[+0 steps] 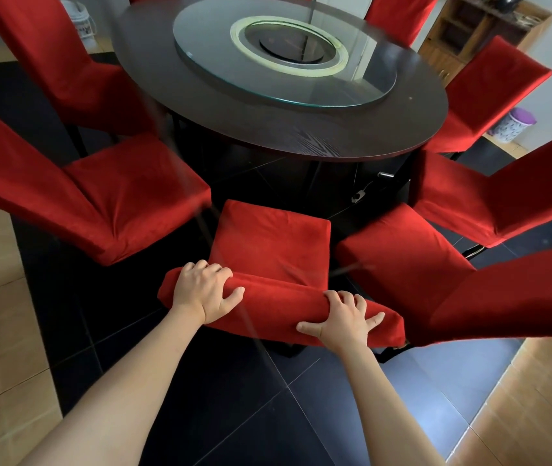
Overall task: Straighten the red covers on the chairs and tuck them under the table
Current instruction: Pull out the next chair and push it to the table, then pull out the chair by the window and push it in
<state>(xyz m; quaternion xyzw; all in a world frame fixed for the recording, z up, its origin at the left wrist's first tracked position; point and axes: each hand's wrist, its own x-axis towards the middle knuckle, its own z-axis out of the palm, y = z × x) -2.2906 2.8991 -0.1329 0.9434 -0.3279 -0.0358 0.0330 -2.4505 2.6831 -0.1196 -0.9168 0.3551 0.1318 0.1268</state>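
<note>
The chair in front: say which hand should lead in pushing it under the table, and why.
Probably the left hand: it grips the chair back top almost directly behind the seat, in line with the table. The right hand holds the same back top further out, past the seat's edge.

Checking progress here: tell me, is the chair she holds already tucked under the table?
No: the chair gripped by both hands stands clear of the table edge.

Neighbouring chairs (110, 203) close on both sides

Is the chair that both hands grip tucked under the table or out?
Out: the chair seat sits wholly clear of the table edge, both hands on its backrest.
</note>
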